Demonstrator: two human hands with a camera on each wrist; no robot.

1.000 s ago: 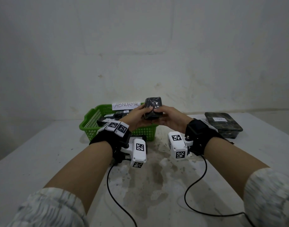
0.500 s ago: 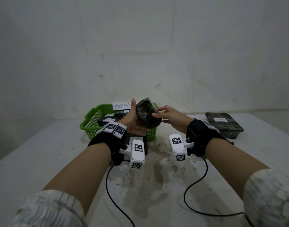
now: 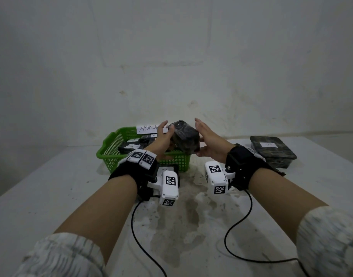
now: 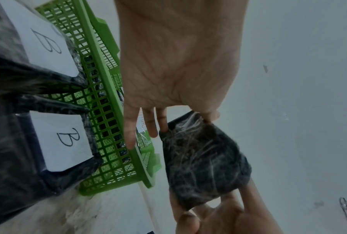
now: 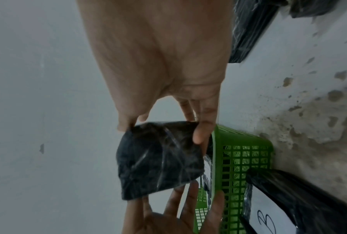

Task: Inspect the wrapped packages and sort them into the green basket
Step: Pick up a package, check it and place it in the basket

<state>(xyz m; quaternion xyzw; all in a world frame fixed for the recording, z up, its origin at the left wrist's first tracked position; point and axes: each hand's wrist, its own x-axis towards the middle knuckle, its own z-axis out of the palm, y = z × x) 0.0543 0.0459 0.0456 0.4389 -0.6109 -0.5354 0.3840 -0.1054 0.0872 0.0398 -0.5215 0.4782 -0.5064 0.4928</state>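
A dark package wrapped in clear film [image 3: 186, 139] hangs tilted in the air over the near right corner of the green basket [image 3: 111, 148]. My left hand [image 3: 164, 134] holds its left end. In the left wrist view the thumb and index tip of the left hand [image 4: 186, 121] pinch the package [image 4: 204, 166] at its top corner, the other fingers straight. My right hand [image 3: 205, 136] holds the right end. In the right wrist view the right hand [image 5: 160, 126] spans the package [image 5: 158, 158] with thumb above and fingers below, next to the basket [image 5: 218, 150].
Several wrapped packages [image 3: 135, 142] lie in the basket under a paper sign [image 3: 149, 128]. Two packages labelled B [image 4: 64, 139] sit on the table against the basket's near wall. Another labelled package [image 3: 271, 150] lies at the right. Two black cables [image 3: 241, 246] trail across the stained table.
The package has been turned between my hands, so a broad face now tilts toward me. My right hand went from fingertip contact to holding the right end.
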